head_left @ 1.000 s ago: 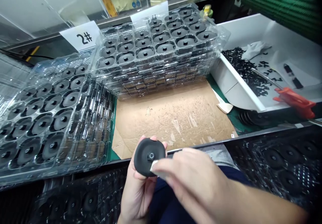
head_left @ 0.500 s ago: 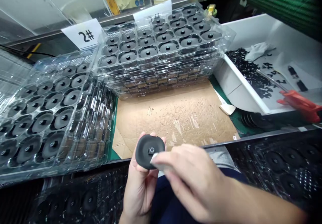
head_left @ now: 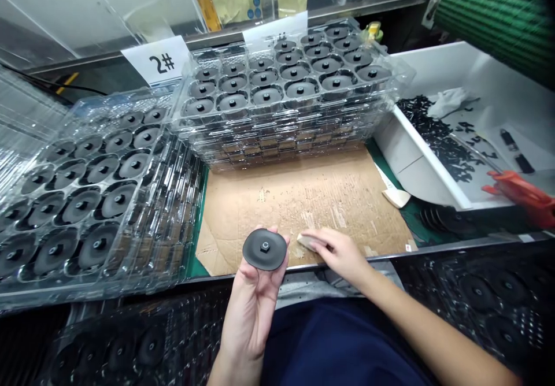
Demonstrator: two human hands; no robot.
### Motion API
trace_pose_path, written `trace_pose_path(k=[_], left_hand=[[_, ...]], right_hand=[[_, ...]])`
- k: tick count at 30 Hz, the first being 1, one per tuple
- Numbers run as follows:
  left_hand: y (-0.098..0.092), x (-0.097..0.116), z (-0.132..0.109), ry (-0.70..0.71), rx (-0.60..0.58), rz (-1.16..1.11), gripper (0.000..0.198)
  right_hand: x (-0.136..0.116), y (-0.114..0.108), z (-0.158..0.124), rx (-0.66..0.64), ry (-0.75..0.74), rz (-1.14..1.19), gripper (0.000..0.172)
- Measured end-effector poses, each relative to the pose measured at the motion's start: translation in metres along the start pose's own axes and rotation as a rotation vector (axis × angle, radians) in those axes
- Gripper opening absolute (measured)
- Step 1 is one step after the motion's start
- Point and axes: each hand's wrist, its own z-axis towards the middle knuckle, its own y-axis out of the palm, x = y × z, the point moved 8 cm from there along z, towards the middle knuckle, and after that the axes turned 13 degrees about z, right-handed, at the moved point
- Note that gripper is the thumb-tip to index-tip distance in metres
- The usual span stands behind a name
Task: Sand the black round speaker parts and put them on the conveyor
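Observation:
A black rounded disc [head_left: 263, 257] with a small raised centre rests in my left hand [head_left: 255, 299], gripped by its edges above the front of the cardboard sheet [head_left: 286, 195]. To its right, my right hand [head_left: 340, 253] pinches a small pale, flat piece [head_left: 306, 241] low over the cardboard. The disc and the pale piece are apart. Behind the cardboard stands a stack of clear trays [head_left: 277, 137] holding similar black discs, and another such stack [head_left: 143, 218] is at the left.
On the right, a white bin [head_left: 433, 155] holds small black parts [head_left: 433, 137] and a red-handled tool [head_left: 515, 189]. A pale wedge-shaped piece [head_left: 396, 197] lies at the cardboard's right edge. A green ribbed hose [head_left: 498, 16] hangs at the upper right. More trayed discs lie below the front edge.
My right hand has moved away from the disc, to the right and towards the cardboard, with the pale piece. My left hand has tilted the disc and shifted slightly right. The camera view has shifted slightly.

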Motion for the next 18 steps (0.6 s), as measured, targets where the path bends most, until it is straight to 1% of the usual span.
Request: trace_pose_path(k=[2,5,7,8,11,13,15,18], left_hand=[[0.001,0.002,-0.001,0.026,0.006,0.054,0.057],[0.002,0.005,-0.005,0.093,0.039,0.114,0.053],[0.002,0.008,-0.007,0.155,0.067,0.135,0.051],[0.002,0.01,-0.009,0.187,0.08,0.146,0.051],[0.001,0.012,-0.011,0.253,0.116,0.191,0.053],[0.0,0.011,-0.013,0.26,0.143,0.224,0.054],[-0.003,0.011,-0.015,0.274,0.173,0.247,0.053],[-0.006,0.014,-0.019,0.304,0.211,0.265,0.054]], right_hand=[[-0.026,-0.012,0.006,0.027,-0.012,0.017,0.026],[-0.078,-0.027,0.011,0.052,-0.099,0.077,0.027],[-0.107,-0.024,0.008,0.016,-0.183,0.081,0.027],[-0.117,-0.019,0.005,-0.009,-0.212,0.049,0.027],[-0.13,-0.001,-0.004,-0.071,-0.286,-0.092,0.031],[-0.133,0.009,-0.008,-0.143,-0.333,-0.066,0.032],[-0.133,0.012,-0.009,-0.173,-0.348,-0.001,0.03],[-0.132,0.007,-0.007,-0.125,-0.328,-0.031,0.031]])
